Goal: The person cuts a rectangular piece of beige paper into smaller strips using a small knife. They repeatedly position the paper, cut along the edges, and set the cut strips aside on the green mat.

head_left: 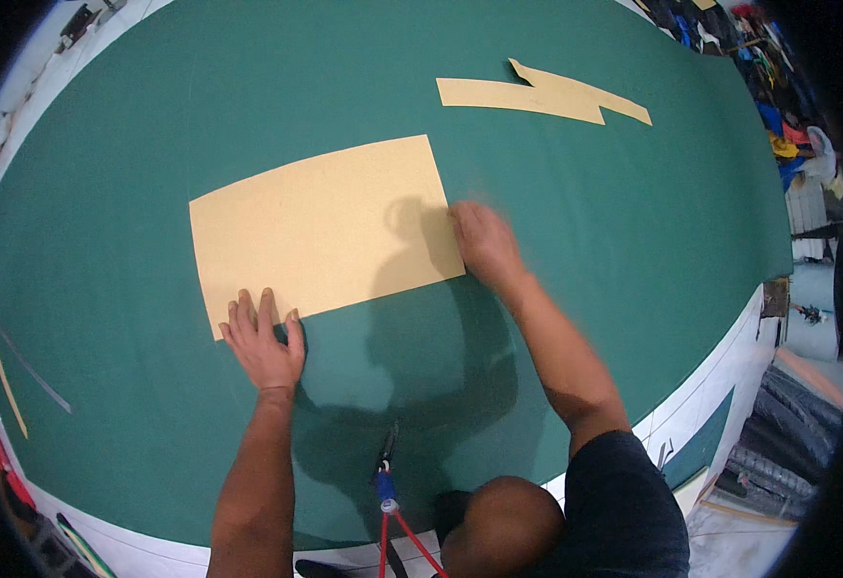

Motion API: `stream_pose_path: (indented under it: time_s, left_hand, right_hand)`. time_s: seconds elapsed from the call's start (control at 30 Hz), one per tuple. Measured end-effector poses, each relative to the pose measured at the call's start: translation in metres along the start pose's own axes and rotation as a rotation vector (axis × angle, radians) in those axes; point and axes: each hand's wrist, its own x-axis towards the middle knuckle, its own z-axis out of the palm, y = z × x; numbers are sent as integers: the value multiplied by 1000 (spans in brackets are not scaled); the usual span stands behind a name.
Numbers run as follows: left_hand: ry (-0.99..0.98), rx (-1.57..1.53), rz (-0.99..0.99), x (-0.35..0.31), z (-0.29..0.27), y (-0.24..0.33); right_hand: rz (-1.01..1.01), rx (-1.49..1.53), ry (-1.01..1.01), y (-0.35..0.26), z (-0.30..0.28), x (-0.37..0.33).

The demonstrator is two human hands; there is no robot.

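Observation:
A pale tan rectangular sheet (315, 226), paper or thin card, lies flat and slightly turned on the green table surface. My left hand (264, 349) rests at its near left corner, fingers spread and pressed on top. At its right edge is my right hand (487, 241), with the fingers curled closed. Slight blur and the hand itself hide whether the fingers pinch the sheet's edge or some small thing. Shadow from my body falls over the sheet's right part and the table in front of me.
A notched tan offcut (546, 94) lies at the far right of the green table (132, 424). Thin strips (11, 393) sit at the left. Close to me is a dark-tipped tool (388, 458) with blue wrapping and red arms. Clutter (792, 144) and dark rolls (778, 443) fill the right side.

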Motion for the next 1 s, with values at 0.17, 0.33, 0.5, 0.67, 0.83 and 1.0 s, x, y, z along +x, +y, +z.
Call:
stream_pose_path:
  time_s: [0.17,0.33,0.5,0.67,0.83,1.0]
  left_hand:
    - [5,2,9,-2,4,-1]
    - [-11,-2,2,-1,6,4]
    - [-20,26,-5,-2,9,-4]
    - [-7,29,10,-1,8,-4]
    - [6,-18,11,-1,9,-7]
    - [7,-33,16,0,9,-5]
  right_hand:
    - [5,6,-35,-10,-11,-62]
    - [20,42,50,-9,-11,-58]
    - [37,2,-50,-13,-16,-76]
    - [85,113,-4,-15,-19,-84]
    - [90,210,67,-8,-15,-91]
    - [138,385,354,13,4,-91]
